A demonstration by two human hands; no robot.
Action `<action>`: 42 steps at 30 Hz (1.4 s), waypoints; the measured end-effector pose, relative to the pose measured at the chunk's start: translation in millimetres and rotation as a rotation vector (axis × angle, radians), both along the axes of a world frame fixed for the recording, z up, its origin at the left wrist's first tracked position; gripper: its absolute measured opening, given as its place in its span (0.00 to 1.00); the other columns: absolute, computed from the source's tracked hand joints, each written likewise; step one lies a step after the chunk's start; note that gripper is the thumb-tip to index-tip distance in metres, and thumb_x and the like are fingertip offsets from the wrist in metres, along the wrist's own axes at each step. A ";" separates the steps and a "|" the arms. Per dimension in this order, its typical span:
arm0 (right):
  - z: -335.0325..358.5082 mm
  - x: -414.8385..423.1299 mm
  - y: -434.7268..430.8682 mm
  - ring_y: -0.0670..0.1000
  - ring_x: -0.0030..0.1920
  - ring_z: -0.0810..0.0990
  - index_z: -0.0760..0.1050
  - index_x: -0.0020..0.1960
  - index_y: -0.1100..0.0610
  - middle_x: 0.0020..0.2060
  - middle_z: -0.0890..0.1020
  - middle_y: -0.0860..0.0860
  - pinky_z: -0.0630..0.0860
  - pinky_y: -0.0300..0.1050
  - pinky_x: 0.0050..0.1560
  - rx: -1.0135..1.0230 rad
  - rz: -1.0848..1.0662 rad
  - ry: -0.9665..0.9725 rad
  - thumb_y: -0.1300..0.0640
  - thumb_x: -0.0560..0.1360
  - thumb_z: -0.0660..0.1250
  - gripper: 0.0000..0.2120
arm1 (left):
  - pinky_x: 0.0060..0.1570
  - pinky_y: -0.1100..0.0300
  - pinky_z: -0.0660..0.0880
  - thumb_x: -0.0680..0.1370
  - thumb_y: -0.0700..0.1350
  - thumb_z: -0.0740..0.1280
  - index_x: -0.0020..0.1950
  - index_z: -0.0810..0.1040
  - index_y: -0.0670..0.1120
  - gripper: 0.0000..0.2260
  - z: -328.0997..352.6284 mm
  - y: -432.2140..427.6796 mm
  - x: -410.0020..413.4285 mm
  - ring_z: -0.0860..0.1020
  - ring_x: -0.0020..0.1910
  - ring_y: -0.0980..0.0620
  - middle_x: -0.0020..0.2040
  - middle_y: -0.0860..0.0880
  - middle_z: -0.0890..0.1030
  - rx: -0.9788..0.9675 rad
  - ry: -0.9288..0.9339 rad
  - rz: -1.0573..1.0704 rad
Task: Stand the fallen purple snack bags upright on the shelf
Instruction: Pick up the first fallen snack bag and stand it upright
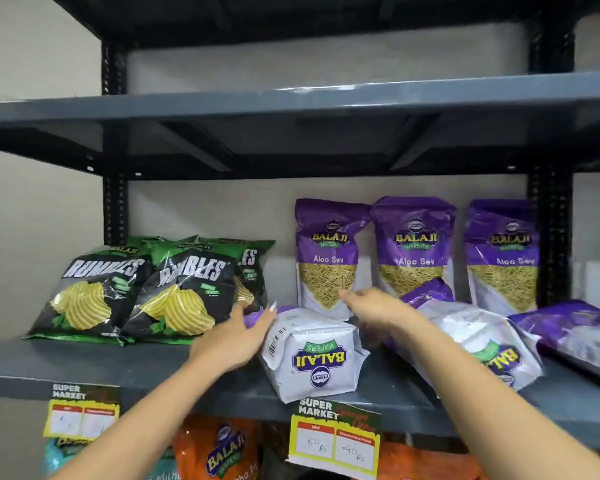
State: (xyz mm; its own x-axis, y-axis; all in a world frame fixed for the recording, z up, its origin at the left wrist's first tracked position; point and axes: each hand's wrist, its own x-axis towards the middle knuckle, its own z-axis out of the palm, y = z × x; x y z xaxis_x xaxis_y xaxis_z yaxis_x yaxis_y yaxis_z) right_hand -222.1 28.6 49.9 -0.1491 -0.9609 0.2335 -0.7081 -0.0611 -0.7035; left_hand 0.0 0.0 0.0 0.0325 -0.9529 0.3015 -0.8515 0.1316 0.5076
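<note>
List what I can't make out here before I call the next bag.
- Head view: right hand fingertips blurred; grip unclear.
- Far-right fallen purple foil bag: cut off by frame edge.
- Middle fallen purple bag: partly behind the right forearm.
- Left yellow price tag: writing too faint.

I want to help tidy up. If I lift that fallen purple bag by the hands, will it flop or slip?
The fallen bag looks puffy and creased, so it probably bends. Its shiny film may feel slippery. The thin sticks visible in the standing bag probably crush easily.
</note>
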 end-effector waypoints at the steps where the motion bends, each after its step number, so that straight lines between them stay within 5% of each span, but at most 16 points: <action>1: -3.9 5.0 -2.0 0.55 0.47 0.79 0.70 0.69 0.62 0.59 0.77 0.59 0.71 0.41 0.37 0.111 0.009 -0.033 0.42 0.80 0.53 0.28 | 0.68 0.49 0.68 0.68 0.78 0.44 0.79 0.52 0.51 0.47 -1.3 -1.6 -1.8 0.72 0.70 0.42 0.73 0.42 0.72 0.075 0.112 -0.066; 3: -8.0 10.8 -3.3 0.51 0.49 0.80 0.70 0.69 0.59 0.66 0.76 0.57 0.71 0.33 0.31 0.254 0.044 -0.123 0.42 0.80 0.55 0.26 | 0.66 0.51 0.70 0.67 0.78 0.50 0.79 0.55 0.47 0.49 -2.7 -3.0 -9.1 0.73 0.68 0.44 0.72 0.45 0.72 0.201 0.307 -0.241; 6: -9.7 10.2 -3.4 0.43 0.43 0.78 0.75 0.64 0.59 0.60 0.81 0.53 0.66 0.27 0.20 0.301 0.113 -0.213 0.45 0.78 0.60 0.22 | 0.64 0.49 0.75 0.68 0.72 0.62 0.74 0.65 0.49 0.42 -1.6 -4.3 -14.0 0.80 0.59 0.48 0.62 0.50 0.81 0.239 0.480 -0.385; 9: -12.9 3.3 -6.5 0.52 0.50 0.80 0.76 0.62 0.59 0.57 0.82 0.57 0.73 0.38 0.39 0.206 0.129 -0.269 0.49 0.76 0.66 0.19 | 0.61 0.52 0.77 0.72 0.62 0.69 0.67 0.74 0.51 0.27 0.4 -5.9 -11.6 0.83 0.53 0.52 0.54 0.54 0.86 0.203 0.535 -0.435; 11: -14.7 -1.2 -7.2 0.54 0.47 0.78 0.73 0.64 0.58 0.54 0.82 0.60 0.72 0.45 0.44 0.140 0.138 -0.363 0.51 0.74 0.69 0.21 | 0.53 0.53 0.80 0.69 0.62 0.71 0.62 0.76 0.53 0.24 4.6 -5.8 -9.9 0.84 0.52 0.51 0.51 0.55 0.86 0.179 0.503 -0.465; 15: -9.1 -4.0 -6.8 0.47 0.36 0.77 0.66 0.71 0.57 0.47 0.79 0.53 0.70 0.30 0.24 0.006 0.138 -0.416 0.55 0.72 0.73 0.30 | 0.39 0.70 0.78 0.71 0.51 0.76 0.57 0.73 0.53 0.19 12.6 -13.9 -8.3 0.82 0.43 0.63 0.43 0.63 0.84 0.080 0.573 -0.504; 17: -7.7 0.8 -9.1 0.46 0.35 0.78 0.64 0.72 0.57 0.46 0.81 0.53 0.72 0.31 0.24 -0.075 0.127 -0.471 0.59 0.71 0.73 0.33 | 0.40 0.74 0.75 0.69 0.45 0.77 0.68 0.67 0.51 0.31 16.9 -16.9 -11.3 0.80 0.49 0.60 0.53 0.57 0.82 0.017 0.619 -0.488; 19: -9.9 6.5 -14.8 0.50 0.38 0.81 0.60 0.74 0.57 0.48 0.82 0.57 0.77 0.38 0.33 -0.134 0.133 -0.562 0.64 0.71 0.72 0.36 | 0.46 0.67 0.76 0.68 0.41 0.78 0.74 0.60 0.51 0.40 19.8 -22.4 -14.4 0.80 0.54 0.53 0.60 0.48 0.80 -0.071 0.633 -0.471; 22: -17.1 12.8 -26.7 0.55 0.48 0.82 0.57 0.76 0.59 0.56 0.83 0.62 0.79 0.50 0.51 -0.229 0.151 -0.650 0.71 0.71 0.70 0.38 | 0.59 0.53 0.77 0.65 0.39 0.80 0.78 0.41 0.53 0.56 22.1 -32.1 -21.5 0.80 0.58 0.48 0.61 0.47 0.81 -0.159 0.590 -0.414; 24: -23.6 16.1 -33.0 0.55 0.51 0.82 0.61 0.74 0.59 0.56 0.83 0.61 0.78 0.55 0.57 -0.288 0.127 -0.639 0.75 0.69 0.69 0.37 | 0.64 0.47 0.74 0.64 0.39 0.80 0.76 0.30 0.55 0.63 20.6 -35.7 -28.4 0.79 0.60 0.46 0.62 0.46 0.81 -0.206 0.526 -0.351; 28: -35.2 15.8 -39.4 0.53 0.47 0.82 0.75 0.60 0.62 0.55 0.83 0.61 0.80 0.49 0.52 -0.321 0.101 -0.622 0.78 0.66 0.68 0.25 | 0.57 0.57 0.72 0.63 0.37 0.80 0.75 0.28 0.57 0.65 7.2 -44.6 -37.0 0.79 0.59 0.49 0.63 0.47 0.81 -0.274 0.521 -0.331; 31: -39.2 10.6 -45.0 0.49 0.40 0.81 0.76 0.54 0.62 0.52 0.84 0.60 0.79 0.34 0.38 -0.305 0.107 -0.652 0.74 0.67 0.72 0.19 | 0.59 0.60 0.68 0.65 0.40 0.80 0.76 0.30 0.55 0.63 -0.2 -44.4 -35.8 0.75 0.65 0.50 0.70 0.48 0.76 -0.298 0.486 -0.335; 33: -36.3 10.1 -47.8 0.47 0.36 0.81 0.78 0.53 0.63 0.45 0.85 0.56 0.77 0.32 0.31 -0.276 0.083 -0.772 0.62 0.69 0.75 0.14 | 0.62 0.59 0.66 0.65 0.44 0.80 0.78 0.35 0.52 0.60 0.0 -36.9 -37.1 0.69 0.71 0.48 0.75 0.47 0.67 -0.320 0.429 -0.313; 36: -29.6 5.0 -60.6 0.54 0.44 0.80 0.79 0.54 0.62 0.48 0.84 0.58 0.75 0.44 0.46 -0.253 -0.036 -1.006 0.40 0.73 0.65 0.25 | 0.61 0.56 0.66 0.67 0.49 0.77 0.78 0.54 0.52 0.46 0.1 -15.9 -45.3 0.68 0.70 0.47 0.72 0.47 0.65 -0.556 0.395 -0.188; 39: -25.3 0.3 -71.6 0.53 0.44 0.76 0.74 0.62 0.63 0.55 0.81 0.63 0.71 0.45 0.47 -0.248 -0.033 -1.197 0.46 0.81 0.51 0.24 | 0.59 0.57 0.64 0.69 0.50 0.74 0.65 0.72 0.54 0.26 -5.2 4.1 -59.9 0.68 0.65 0.49 0.61 0.53 0.71 -0.714 0.322 -0.182; 42: -26.8 8.3 -71.0 0.47 0.29 0.71 0.74 0.57 0.59 0.35 0.79 0.55 0.65 0.39 0.30 -0.224 0.008 -1.207 0.53 0.82 0.48 0.19 | 0.61 0.56 0.61 0.70 0.53 0.73 0.63 0.72 0.56 0.23 -10.7 6.7 -73.7 0.65 0.67 0.52 0.61 0.54 0.69 -0.446 0.357 -0.257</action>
State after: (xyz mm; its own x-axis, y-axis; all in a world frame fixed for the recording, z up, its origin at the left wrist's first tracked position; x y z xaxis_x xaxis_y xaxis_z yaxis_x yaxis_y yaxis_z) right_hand -213.8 -42.4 23.1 -0.3786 -0.9191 0.1095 0.3912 -0.2661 -0.8810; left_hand -73.7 6.7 -10.7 -0.0090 -0.7284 0.6851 -0.5528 0.5746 0.6036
